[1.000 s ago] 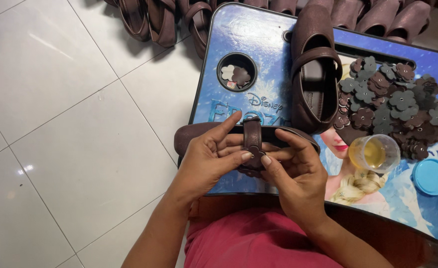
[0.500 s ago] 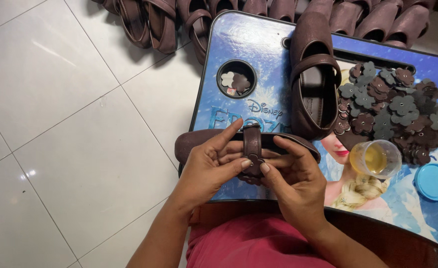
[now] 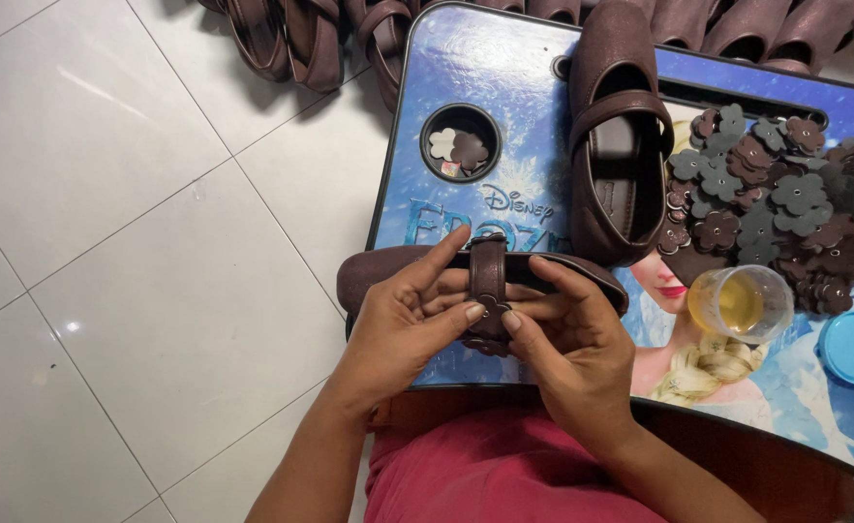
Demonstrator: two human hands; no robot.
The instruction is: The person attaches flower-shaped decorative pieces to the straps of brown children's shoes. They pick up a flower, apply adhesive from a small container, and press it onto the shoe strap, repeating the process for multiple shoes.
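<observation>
- Barely shifting since a moment ago, thumbs pressing closer on the strap (image 3: 488, 276).
- Left hand (image 3: 403, 324) and right hand (image 3: 567, 339) clamping the brown shoe (image 3: 379, 271) over the table (image 3: 504, 126) edge.
- Lying nearby: second shoe (image 3: 616, 145), flower pieces (image 3: 785, 208), cup (image 3: 740, 302).

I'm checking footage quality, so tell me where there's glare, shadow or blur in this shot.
Head view: sharp overall, no motion blur on the left hand or right hand; soft glare streaks on the white tiled floor and a sheen on the glossy blue lap table; the small brown strapped shoe between the hands sits partly in their shadow.
</observation>
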